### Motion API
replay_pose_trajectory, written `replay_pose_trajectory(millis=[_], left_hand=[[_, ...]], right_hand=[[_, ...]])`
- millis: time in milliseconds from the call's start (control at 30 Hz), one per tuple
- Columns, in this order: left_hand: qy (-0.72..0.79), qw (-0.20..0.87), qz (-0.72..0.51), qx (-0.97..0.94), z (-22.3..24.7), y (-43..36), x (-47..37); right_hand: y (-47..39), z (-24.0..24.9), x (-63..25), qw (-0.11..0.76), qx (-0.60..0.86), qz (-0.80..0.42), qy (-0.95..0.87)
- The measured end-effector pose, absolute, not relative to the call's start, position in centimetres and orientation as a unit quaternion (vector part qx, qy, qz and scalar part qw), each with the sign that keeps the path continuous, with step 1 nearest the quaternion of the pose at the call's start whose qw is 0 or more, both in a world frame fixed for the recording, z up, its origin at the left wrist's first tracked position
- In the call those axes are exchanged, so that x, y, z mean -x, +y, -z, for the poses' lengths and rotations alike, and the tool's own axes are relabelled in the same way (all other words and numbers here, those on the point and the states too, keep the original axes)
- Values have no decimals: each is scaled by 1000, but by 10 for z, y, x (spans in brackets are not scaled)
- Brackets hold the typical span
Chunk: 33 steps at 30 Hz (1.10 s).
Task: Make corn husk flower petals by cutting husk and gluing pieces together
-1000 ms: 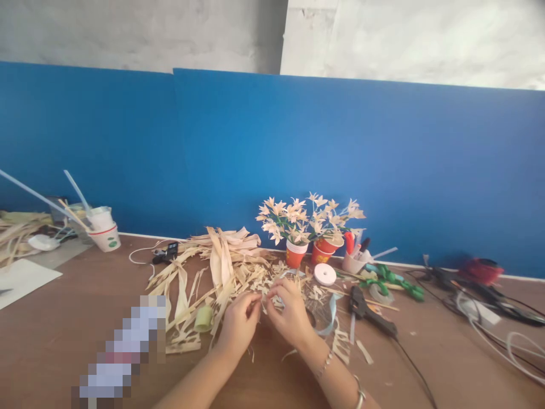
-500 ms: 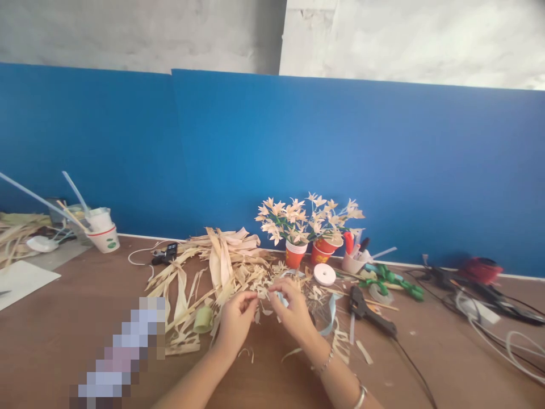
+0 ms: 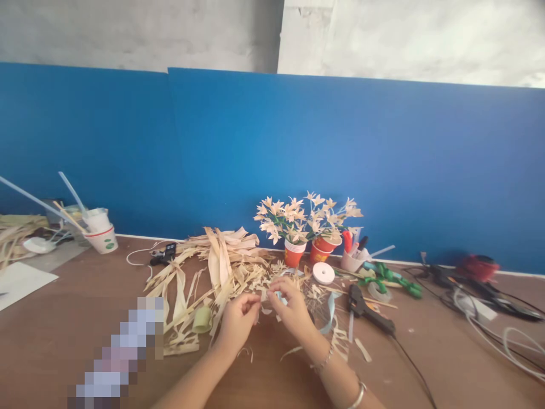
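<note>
Two bare hands hover over a brown desk point(image 3: 34, 335), the left hand point(image 3: 239, 319) and right hand point(image 3: 292, 307) slightly apart, fingers curled toward each other; whatever they pinch is too small to tell. Pale dried strips point(image 3: 219, 261) lie heaped beyond and leftward. Behind stand cream flowers point(image 3: 293, 211) in red cups point(image 3: 293, 259); a black glue gun point(image 3: 365, 309) lies at right.

Brown worktop point(image 3: 451, 363); blue partition point(image 3: 272, 142) stands along back edge, grey concrete wall point(image 3: 140, 34) above. White cup with red rim point(image 3: 101, 241) near back edge, left part, pale sticks leaning out. White sheet point(image 3: 28, 284) lies flat, farther left. Pixelated object point(image 3: 114, 358) nearer front, details hidden. Red item point(image 3: 481, 267) near back-right corner; white block point(image 3: 479, 309) among tangled cables nearer front.
</note>
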<state>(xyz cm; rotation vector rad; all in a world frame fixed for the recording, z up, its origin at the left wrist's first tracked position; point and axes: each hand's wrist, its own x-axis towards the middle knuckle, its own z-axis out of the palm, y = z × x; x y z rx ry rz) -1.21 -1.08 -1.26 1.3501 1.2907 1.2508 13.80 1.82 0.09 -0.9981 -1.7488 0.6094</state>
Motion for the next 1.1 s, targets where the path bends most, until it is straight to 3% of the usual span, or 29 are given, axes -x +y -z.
replay_pose_trajectory(millis=[800,1100], left_hand=[[518,449,-513,-516,3,-12,12],[505,485,-518,-491,8,-10,14]], right_hand=[[15,-4,-137,501,405,-242,-725],[5,-13,-133,507,363,-166,-764]])
